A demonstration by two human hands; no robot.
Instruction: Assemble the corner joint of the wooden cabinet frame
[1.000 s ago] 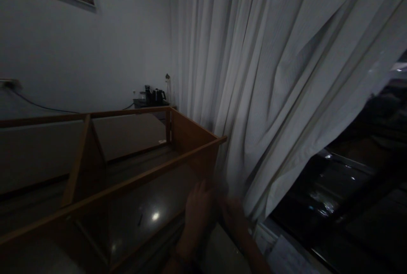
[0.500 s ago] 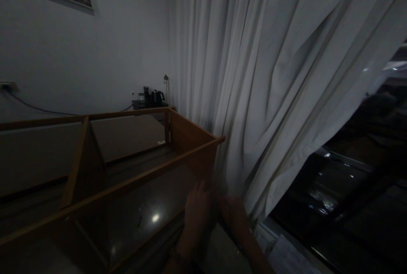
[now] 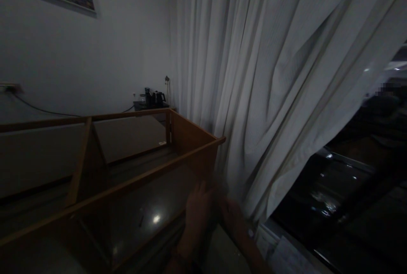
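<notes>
Low in the view, close together, are my left hand point(image 3: 199, 206) and my right hand point(image 3: 232, 214). Both are dim, with curled fingers pointing toward each other, beside the right end of a wooden cabinet frame point(image 3: 190, 154). Between and just above them is a faint greyish blur; what the fingers hold is too dark to name. Glossy glass-like panels point(image 3: 168, 193) fill the cabinet's near side, and one reflects a bright spot. Beneath my forearms lies a pale flat surface point(image 3: 222, 250), partly hidden by them.
A long white curtain point(image 3: 254, 74) hangs right behind the cabinet's end. A black kettle point(image 3: 158, 97) stands on a small dark table in the corner. Papers point(image 3: 291, 255) lie at lower right, beside dark glossy surfaces point(image 3: 337, 189). A cable point(image 3: 41, 108) runs along the wall.
The view has shifted slightly, so the scene sits a little farther right and lower. My hands stay together at the same place by the cabinet's end.
</notes>
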